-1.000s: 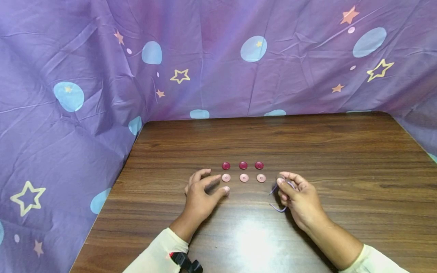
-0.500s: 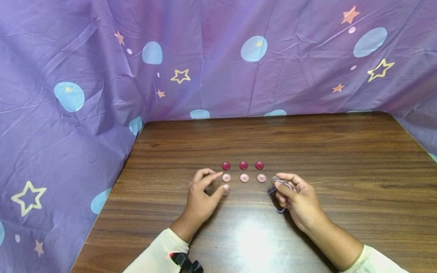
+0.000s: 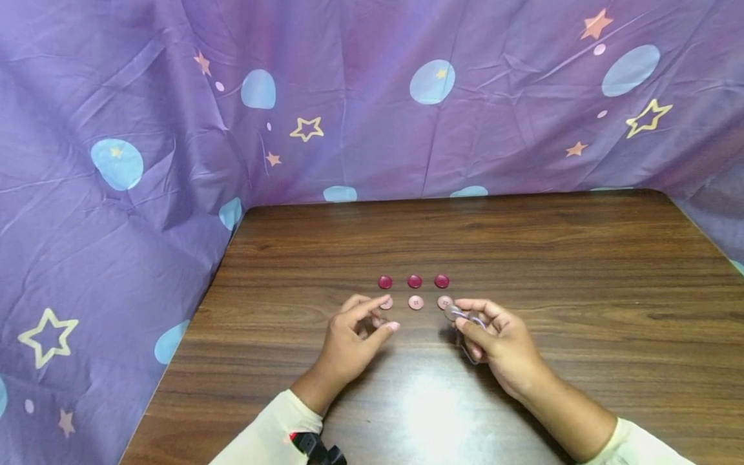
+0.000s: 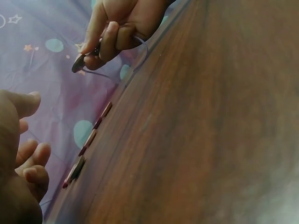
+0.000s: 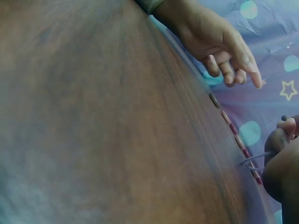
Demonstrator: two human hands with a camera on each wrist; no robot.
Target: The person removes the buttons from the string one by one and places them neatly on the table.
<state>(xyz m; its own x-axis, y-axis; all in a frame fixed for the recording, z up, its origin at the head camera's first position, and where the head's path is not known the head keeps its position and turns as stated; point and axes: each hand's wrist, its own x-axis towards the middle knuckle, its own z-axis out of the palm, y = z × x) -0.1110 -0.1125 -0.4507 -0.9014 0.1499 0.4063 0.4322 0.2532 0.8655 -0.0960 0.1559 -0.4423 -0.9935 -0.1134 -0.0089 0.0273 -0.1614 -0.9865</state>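
Observation:
My right hand (image 3: pixel 506 349) pinches a dark greyish button (image 3: pixel 451 313) between thumb and forefinger, above the near right pink button. A thin purple cord (image 3: pixel 478 321) runs from this button, looping by the fingers and hanging below them. My left hand (image 3: pixel 349 339) holds nothing; its fingers are loosely bent, with the forefinger over the leftmost pink button and partly hiding it. Three pink buttons (image 3: pixel 415 302) lie in a row, with three dark red buttons (image 3: pixel 414 281) behind them. Another dark button (image 4: pixel 78 167) shows beside the row in the left wrist view; my left hand hides it in the head view.
The brown wood-grain table (image 3: pixel 523 245) extends all around the buttons, with a bright glare near the front. A purple cloth (image 3: pixel 372 97) with stars and blue spots hangs behind and to the left. A black device (image 3: pixel 314 445) sits on my left wrist.
My right hand has carried the dark button and its cord leftward, to the right pink button. My left hand has shifted slightly right, its forefinger now over the left pink button.

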